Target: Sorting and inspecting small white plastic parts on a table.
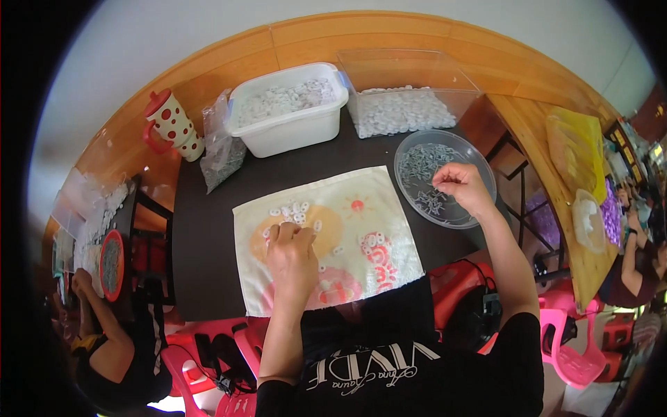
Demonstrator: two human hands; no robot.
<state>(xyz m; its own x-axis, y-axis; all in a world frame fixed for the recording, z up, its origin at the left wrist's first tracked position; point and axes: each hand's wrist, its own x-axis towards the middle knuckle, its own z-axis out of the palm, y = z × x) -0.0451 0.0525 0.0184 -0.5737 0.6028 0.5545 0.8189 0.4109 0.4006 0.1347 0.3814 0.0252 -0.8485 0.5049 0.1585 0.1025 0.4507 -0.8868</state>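
Observation:
A cream towel [323, 191] with orange and pink prints lies on the dark table. Small white oval pieces [294, 208] are scattered on it. Over the towel, just beside these pieces, my left hand [290, 257] has its fingers curled down and together; whatever they grip is hidden. To the right, a round clear plastic tray [479, 217] holds many small grey screw-like parts [425, 163]. My right hand [461, 186] hovers above that tray, thumb and fingertips pinched. Anything between those fingertips is too small to make out.
Behind the towel stand a white tub [295, 130] of white pieces and a clear box [403, 115] of white ovals. A bag of grey parts [224, 156] and a red-dotted tumbler [174, 125] are at left. People work at both sides; pink chairs [573, 340] stand nearby.

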